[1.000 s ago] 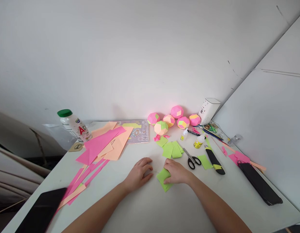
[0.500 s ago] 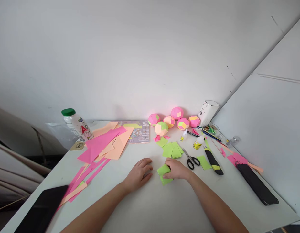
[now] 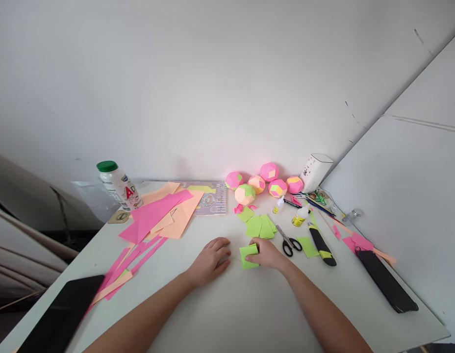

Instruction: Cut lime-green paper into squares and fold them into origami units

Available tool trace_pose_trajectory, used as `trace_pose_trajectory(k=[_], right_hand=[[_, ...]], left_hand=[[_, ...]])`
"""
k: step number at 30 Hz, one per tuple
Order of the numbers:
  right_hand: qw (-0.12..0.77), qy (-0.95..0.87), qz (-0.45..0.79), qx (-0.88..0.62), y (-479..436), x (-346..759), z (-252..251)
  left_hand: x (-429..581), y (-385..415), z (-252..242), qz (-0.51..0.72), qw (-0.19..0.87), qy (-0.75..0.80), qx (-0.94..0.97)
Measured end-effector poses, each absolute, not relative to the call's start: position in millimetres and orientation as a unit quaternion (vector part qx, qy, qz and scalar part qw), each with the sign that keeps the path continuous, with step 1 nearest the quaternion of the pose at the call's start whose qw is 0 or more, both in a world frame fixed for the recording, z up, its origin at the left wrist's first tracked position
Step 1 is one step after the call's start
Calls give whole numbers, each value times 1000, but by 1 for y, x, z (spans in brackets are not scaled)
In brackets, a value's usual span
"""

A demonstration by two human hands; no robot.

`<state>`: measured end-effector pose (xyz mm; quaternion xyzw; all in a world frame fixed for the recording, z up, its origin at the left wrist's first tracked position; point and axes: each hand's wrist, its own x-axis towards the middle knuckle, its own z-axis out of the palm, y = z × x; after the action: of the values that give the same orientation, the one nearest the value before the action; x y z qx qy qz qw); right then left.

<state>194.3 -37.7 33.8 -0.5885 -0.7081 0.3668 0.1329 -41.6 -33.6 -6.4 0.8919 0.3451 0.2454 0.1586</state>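
My right hand (image 3: 262,253) pinches a small green paper square (image 3: 248,257) by its right side, thumb on top; there may be more than one layer. My left hand (image 3: 212,261) lies palm down on the white table just left of that paper, fingers stretched out and apart from it. Beyond the right hand several loose green paper squares (image 3: 254,226) overlap in a pile. Black-handled scissors (image 3: 288,243) lie to its right, with a single green square (image 3: 307,247) and a black and yellow utility knife (image 3: 322,246) beside them.
Several paper balls (image 3: 244,195) stand by the wall near two glue bottles (image 3: 300,215). Pink and peach paper sheets (image 3: 154,215), a green-capped bottle (image 3: 119,184) and a black tablet (image 3: 62,314) are on the left. A black pouch (image 3: 385,279) lies at the right edge.
The green paper in my right hand looked skewed, with its lower part spread; it now appears as a neater, smaller square, slightly raised. My left hand has hardly moved.
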Motion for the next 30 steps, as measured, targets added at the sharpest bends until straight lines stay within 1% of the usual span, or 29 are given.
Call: trace_pose_trajectory(k=[5,9,11,20,30], right_hand=[[224,-657,369,-618,-41,194,18],[319,-620,376,-610,-42,192,6],[339,-612,380,-606,-42,191,4],[300,-643,322,-627,-43,178,7],[290,-678,311,-600,-41,173,4]], left_hand=[[-39,-31,-5,263,160,341,888],[-39,-30,-5,277,163,341,883],[-38,-30,-5,277,166,344,882],[-42,-33,-2,257,176,347,884],[-42,-33,2,249,170,347,888]])
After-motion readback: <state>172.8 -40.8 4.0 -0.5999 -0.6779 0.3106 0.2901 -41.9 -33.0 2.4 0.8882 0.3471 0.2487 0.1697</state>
